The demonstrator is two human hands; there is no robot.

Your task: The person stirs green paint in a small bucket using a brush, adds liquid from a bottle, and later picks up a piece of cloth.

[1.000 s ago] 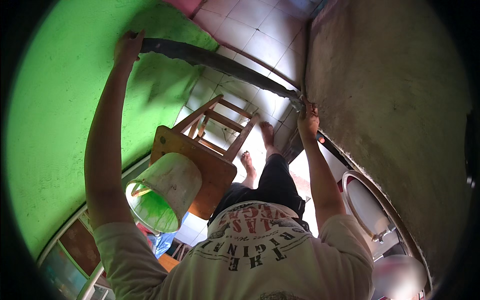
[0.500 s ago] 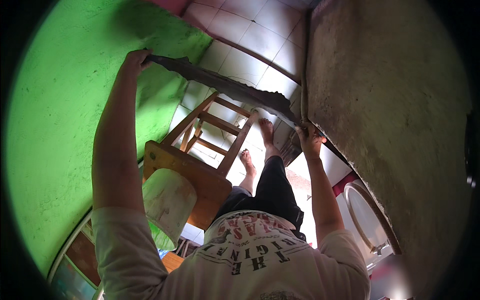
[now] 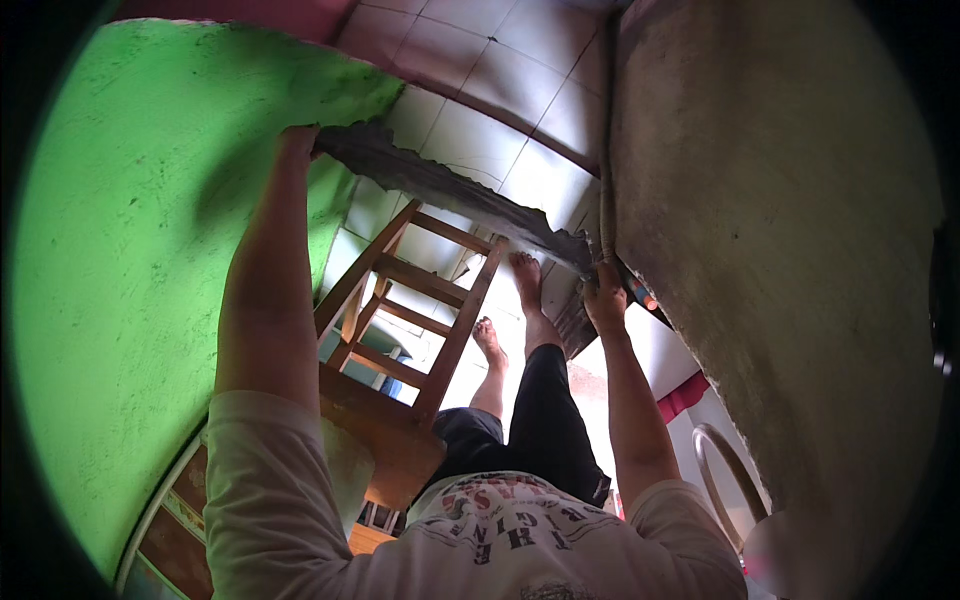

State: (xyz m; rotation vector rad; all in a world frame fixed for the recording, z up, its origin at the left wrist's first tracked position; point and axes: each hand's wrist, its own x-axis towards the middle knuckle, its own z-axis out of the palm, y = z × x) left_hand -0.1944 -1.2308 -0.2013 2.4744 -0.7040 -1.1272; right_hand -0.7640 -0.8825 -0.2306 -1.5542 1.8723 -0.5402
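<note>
Stretched between my hands is a long dark grey strip (image 3: 450, 190) with ragged edges, possibly cloth. My left hand (image 3: 300, 143) grips its far left end close to the green wall. At the lower right end, beside the brown wall, my right hand (image 3: 604, 298) is closed on the strip; its fingertips are partly hidden. The strip slopes down from left to right, held above the tiled floor and beyond the legs of a wooden stool (image 3: 425, 280).
A bright green wall (image 3: 130, 220) rises on the left, a rough brown wall (image 3: 760, 220) on the right. White floor tiles (image 3: 520, 60) run between them. A pipe or cord (image 3: 607, 150) follows the right wall's edge. The stool stands left of my legs, its seat nearest me.
My left hand has shifted right and slightly nearer, and my right hand a little nearer. The strip moved with them and shows more of its surface. The view has shifted too.
</note>
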